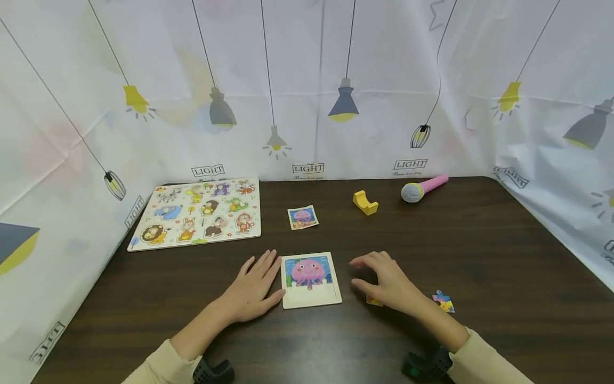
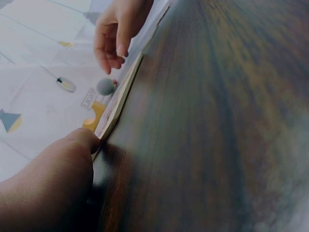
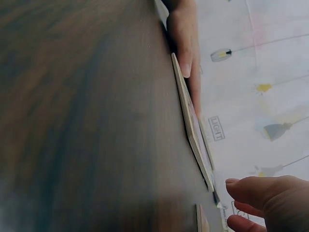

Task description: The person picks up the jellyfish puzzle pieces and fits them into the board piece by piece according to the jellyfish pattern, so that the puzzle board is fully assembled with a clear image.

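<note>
A small wooden jigsaw board (image 1: 312, 298) lies on the dark table, its upper part filled with a pink jellyfish picture, its lower strip bare. My left hand (image 1: 254, 292) rests flat with straight fingers, thumb and fingertips against the board's left edge. Right of the board, my right hand (image 1: 387, 282) hovers with loosely bent fingers and nothing between them. Partly hidden beneath it is a yellowish puzzle piece (image 1: 374, 301). Another puzzle piece (image 1: 444, 302), blue and yellow, lies by the right wrist. In the left wrist view the left thumb (image 2: 82, 140) touches the board's edge (image 2: 120, 99).
A jellyfish picture card (image 1: 303, 217) lies behind the board. Farther back are a yellow curved block (image 1: 365, 203) and a pink toy microphone (image 1: 424, 188). An animal puzzle board (image 1: 196, 214) sits at back left. A lamp-printed cloth (image 1: 307, 80) hangs behind the table.
</note>
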A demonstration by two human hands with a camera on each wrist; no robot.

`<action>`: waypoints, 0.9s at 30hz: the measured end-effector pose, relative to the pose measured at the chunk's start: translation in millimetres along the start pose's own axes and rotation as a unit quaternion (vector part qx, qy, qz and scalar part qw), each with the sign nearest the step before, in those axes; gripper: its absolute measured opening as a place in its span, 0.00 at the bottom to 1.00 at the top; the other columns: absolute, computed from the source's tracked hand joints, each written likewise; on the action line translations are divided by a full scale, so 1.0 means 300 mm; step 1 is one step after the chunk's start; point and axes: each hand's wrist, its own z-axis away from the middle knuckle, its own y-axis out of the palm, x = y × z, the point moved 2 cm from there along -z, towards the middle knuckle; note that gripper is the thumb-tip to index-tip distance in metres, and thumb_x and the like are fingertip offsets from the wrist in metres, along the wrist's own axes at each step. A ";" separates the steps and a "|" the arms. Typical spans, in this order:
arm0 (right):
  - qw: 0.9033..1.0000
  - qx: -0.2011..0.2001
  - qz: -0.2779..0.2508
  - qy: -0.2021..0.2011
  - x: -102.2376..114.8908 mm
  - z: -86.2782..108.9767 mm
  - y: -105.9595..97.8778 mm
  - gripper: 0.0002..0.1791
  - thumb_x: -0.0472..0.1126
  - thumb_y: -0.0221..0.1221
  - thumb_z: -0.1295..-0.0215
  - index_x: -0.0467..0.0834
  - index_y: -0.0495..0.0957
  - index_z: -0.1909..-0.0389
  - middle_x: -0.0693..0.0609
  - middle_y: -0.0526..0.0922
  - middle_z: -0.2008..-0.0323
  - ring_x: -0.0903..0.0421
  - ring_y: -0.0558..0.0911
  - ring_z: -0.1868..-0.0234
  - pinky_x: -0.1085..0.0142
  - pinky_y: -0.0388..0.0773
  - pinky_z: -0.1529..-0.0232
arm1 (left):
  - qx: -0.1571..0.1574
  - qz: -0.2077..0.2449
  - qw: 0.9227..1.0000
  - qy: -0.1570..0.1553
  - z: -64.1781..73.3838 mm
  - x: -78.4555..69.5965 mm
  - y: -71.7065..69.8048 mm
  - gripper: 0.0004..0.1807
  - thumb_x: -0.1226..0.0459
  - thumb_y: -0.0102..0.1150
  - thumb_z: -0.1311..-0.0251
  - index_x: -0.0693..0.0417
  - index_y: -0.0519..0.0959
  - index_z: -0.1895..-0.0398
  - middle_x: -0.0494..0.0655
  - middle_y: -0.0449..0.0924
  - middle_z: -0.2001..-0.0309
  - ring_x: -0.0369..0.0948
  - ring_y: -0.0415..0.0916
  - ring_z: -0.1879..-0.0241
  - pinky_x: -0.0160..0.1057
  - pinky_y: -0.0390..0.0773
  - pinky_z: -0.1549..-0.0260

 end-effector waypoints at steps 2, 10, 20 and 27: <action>1.000 0.002 0.004 0.002 -0.010 0.015 -0.009 0.18 0.42 0.66 0.48 0.43 0.78 0.56 0.53 0.78 0.62 0.55 0.69 0.60 0.58 0.66 0.60 | 0.001 -0.003 1.000 0.000 0.000 0.000 0.003 0.40 0.41 0.32 0.34 0.59 0.48 0.29 0.56 0.42 0.29 0.47 0.38 0.30 0.55 0.41 0.38; 1.000 0.000 0.020 -0.013 -0.037 0.072 -0.030 0.18 0.46 0.66 0.48 0.45 0.78 0.57 0.55 0.77 0.60 0.57 0.68 0.60 0.58 0.62 0.63 | -0.007 -0.001 1.000 -0.002 -0.001 0.001 0.002 0.39 0.42 0.34 0.34 0.60 0.49 0.29 0.56 0.43 0.29 0.47 0.39 0.30 0.55 0.41 0.38; 0.999 -0.019 0.033 -0.018 -0.059 0.129 -0.039 0.17 0.46 0.68 0.51 0.48 0.79 0.60 0.58 0.77 0.62 0.60 0.67 0.61 0.60 0.58 0.65 | 0.003 -0.001 1.000 -0.007 -0.001 0.002 0.007 0.40 0.41 0.32 0.34 0.58 0.47 0.29 0.55 0.41 0.29 0.46 0.37 0.30 0.54 0.40 0.37; 0.999 -0.005 0.038 -0.006 -0.061 0.145 -0.041 0.16 0.46 0.69 0.52 0.49 0.79 0.61 0.59 0.75 0.61 0.58 0.66 0.60 0.61 0.56 0.66 | 0.005 -0.002 1.000 -0.009 0.000 0.003 0.011 0.40 0.41 0.32 0.34 0.58 0.47 0.29 0.54 0.41 0.29 0.46 0.37 0.30 0.53 0.39 0.37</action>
